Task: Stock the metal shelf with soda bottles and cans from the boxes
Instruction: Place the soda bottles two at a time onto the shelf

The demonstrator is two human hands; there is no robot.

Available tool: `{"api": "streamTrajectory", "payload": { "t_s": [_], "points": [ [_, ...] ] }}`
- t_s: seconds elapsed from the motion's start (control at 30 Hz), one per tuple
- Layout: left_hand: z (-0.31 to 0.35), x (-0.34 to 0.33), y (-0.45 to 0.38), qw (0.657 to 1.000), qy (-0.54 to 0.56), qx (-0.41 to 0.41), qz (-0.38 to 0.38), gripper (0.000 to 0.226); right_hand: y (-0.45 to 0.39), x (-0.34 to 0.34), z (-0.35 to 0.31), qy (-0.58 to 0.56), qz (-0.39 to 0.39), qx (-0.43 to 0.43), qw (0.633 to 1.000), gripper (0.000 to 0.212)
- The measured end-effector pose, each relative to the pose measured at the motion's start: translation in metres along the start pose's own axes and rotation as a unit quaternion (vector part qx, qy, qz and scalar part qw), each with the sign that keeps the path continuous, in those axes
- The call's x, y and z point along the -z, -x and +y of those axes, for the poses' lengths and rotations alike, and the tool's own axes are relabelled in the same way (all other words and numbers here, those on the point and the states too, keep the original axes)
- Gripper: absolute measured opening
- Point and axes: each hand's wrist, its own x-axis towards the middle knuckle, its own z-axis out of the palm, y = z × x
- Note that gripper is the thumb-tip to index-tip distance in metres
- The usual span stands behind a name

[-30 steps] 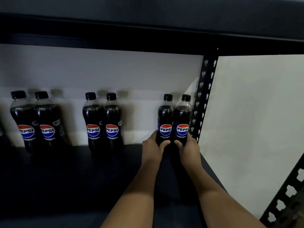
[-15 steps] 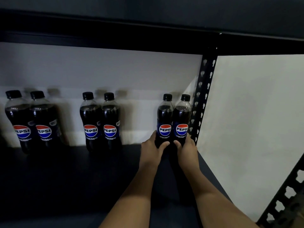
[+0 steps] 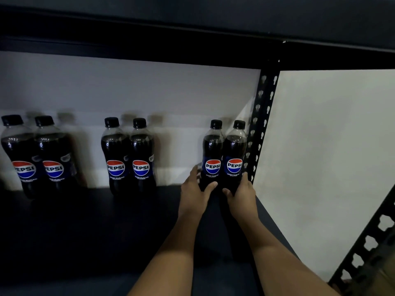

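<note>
Two Pepsi Zero Sugar bottles stood upright and touching at the back right of the shelf deck (image 3: 89, 227), just beside the rear post (image 3: 259, 133). Left bottle (image 3: 212, 154) and right bottle (image 3: 235, 155) were clear plastic, waisted shape, black screw caps, dark cola filling up to the shoulder, dark labels with a round red-white-blue logo. Left hand (image 3: 193, 194) gripped the base of the left bottle, thumb across the front; right hand (image 3: 242, 194) gripped the base of the right one the same way. Bottle bottoms were hidden behind the hands, so contact with the deck could not be confirmed.

Middle pair (image 3: 128, 154) and far-left pair (image 3: 36, 154) were the same product, upright along the pale wall (image 3: 128, 90), each pair touching, pairs well apart. Far-left labels were motion-blurred.

Deck was dark, matte, nearly lost in shadow. Posts were black perforated angle steel with keyhole slots; front post (image 3: 367, 240) was cut off at the right edge. Upper shelf (image 3: 192, 24) was dark, detail unreadable.
</note>
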Motion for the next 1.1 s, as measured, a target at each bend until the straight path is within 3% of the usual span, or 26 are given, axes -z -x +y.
{"api": "streamTrajectory", "payload": {
  "t_s": [0.23,0.53,0.83,1.1],
  "points": [
    [0.008,0.025,0.025,0.996,-0.052,0.068,-0.014,0.051,0.037,0.009,-0.008,0.042,0.002,0.032,0.999,0.065],
    [0.017,0.089,0.09,0.994,-0.063,0.081,-0.043,0.039,0.121,-0.005,-0.049,0.043,-0.02,0.005,0.999,0.045],
    [-0.007,0.179,0.092,0.987,0.0,0.146,0.06,0.05,0.17,-0.068,-0.114,-0.027,-0.067,-0.003,0.997,0.055],
    [-0.037,0.22,0.049,0.987,0.01,0.126,0.104,0.059,0.142,-0.116,-0.136,-0.061,-0.067,0.01,0.996,0.062]
  ]
}}
